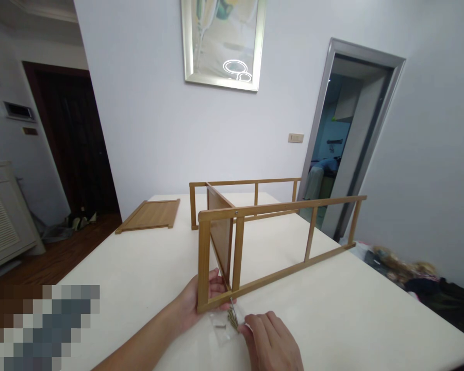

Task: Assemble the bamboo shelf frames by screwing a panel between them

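A wooden rack frame (290, 205) stands on its side on the white table, with a panel (221, 232) fixed across between its two ladder-like sides. My left hand (191, 304) wraps around the near lower corner of the frame, its fingers reaching through the gap beside the panel. In my closed right hand (272, 337) is a thin metal hex key (233, 305); its tip meets the near lower rail, just below the panel's edge. Under it lies a clear plastic bag (224, 335) with several brass-coloured screws (232, 318).
A separate slatted wooden panel (150, 214) lies at the table's far left. The white table (332, 319) reaches the wall at the back. Clothes (429, 283) are piled beyond its right edge, near an open doorway (332, 144).
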The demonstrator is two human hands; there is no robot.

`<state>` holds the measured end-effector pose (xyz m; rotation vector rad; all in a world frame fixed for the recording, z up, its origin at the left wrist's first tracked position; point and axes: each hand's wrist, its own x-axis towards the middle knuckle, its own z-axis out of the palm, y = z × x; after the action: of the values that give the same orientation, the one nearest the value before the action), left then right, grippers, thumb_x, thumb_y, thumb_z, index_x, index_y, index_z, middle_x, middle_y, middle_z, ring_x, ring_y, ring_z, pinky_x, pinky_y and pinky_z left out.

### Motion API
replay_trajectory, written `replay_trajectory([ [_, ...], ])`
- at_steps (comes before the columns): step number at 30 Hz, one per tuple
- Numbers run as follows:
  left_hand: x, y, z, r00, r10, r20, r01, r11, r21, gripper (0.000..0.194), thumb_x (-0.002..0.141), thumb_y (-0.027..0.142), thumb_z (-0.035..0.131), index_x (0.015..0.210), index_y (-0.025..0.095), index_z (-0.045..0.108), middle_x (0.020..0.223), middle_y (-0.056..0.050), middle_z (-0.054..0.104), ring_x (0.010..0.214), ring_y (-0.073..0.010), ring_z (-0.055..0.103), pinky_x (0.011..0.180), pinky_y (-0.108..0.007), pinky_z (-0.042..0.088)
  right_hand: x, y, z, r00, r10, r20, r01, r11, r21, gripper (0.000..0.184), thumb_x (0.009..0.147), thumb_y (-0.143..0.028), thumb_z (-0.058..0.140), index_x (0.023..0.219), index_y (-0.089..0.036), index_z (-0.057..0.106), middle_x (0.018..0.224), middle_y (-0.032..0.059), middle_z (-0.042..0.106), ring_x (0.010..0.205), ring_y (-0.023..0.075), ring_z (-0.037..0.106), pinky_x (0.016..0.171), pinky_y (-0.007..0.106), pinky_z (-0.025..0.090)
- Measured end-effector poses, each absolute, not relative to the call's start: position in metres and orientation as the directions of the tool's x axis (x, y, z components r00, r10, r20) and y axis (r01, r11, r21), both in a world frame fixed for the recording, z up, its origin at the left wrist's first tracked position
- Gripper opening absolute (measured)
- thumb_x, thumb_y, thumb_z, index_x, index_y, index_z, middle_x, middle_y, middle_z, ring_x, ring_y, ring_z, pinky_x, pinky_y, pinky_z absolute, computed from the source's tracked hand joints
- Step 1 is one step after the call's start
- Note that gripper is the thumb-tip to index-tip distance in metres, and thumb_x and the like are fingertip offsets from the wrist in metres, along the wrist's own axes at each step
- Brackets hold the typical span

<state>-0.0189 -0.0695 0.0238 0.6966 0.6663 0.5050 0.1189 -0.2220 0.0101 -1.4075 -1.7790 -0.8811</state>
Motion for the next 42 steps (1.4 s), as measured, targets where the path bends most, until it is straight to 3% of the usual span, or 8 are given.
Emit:
replay_trajectory([
  [13,-0.0205,-0.0687,0.0215,0.717,0.601,-0.354,-0.212,0.671,0.710,0.028,0.087,0.039,0.059,0.089,0.011,0.061,0.076,-0.013,0.072,0.076,-0.0297,0.073,0.064,-0.038,0.059,0.1207,-0.2212,0.0118,-0.159,0.595,0.788,0.982,0.179,0.063,0.018,0.097,-0.021,0.047,0.081,-0.021,0.056,0.068,0.0018,0.059,0.061,0.0169,0.053,0.058,0.030,0.037],
  [22,-0.0201,-0.0678,0.0193,0.718,0.600,-0.352,-0.230,0.682,0.695,0.026,0.086,0.037,0.060,0.088,0.011,0.060,0.074,-0.011,0.071,0.074,-0.0291,0.073,0.062,-0.038,0.059,0.1215,-0.2213,0.0107,-0.145,0.560,0.816,0.980,0.192,0.043,0.021,0.098,-0.021,0.047,0.079,-0.021,0.056,0.065,0.0017,0.057,0.059,0.0165,0.051,0.056,0.030,0.035],
  [34,-0.0204,-0.0678,0.0185,0.723,0.598,-0.346,-0.236,0.685,0.690,0.027,0.086,0.037,0.060,0.091,0.011,0.060,0.074,-0.011,0.071,0.076,-0.0298,0.073,0.062,-0.037,0.059,0.1209,-0.2196,0.0093,-0.180,0.516,0.837,0.980,0.171,0.105,0.026,0.097,-0.020,0.048,0.072,-0.020,0.053,0.061,0.0010,0.055,0.056,0.0166,0.047,0.054,0.031,0.032],
  [42,-0.0199,-0.0642,0.0150,0.724,0.591,-0.356,-0.224,0.690,0.688,0.027,0.087,0.038,0.060,0.089,0.011,0.061,0.076,-0.013,0.072,0.074,-0.0292,0.073,0.062,-0.038,0.059,0.1190,-0.2180,0.0055,-0.142,0.540,0.829,0.979,0.201,0.036,0.026,0.099,-0.023,0.045,0.074,-0.021,0.052,0.061,0.0004,0.057,0.055,0.0158,0.051,0.056,0.030,0.036],
])
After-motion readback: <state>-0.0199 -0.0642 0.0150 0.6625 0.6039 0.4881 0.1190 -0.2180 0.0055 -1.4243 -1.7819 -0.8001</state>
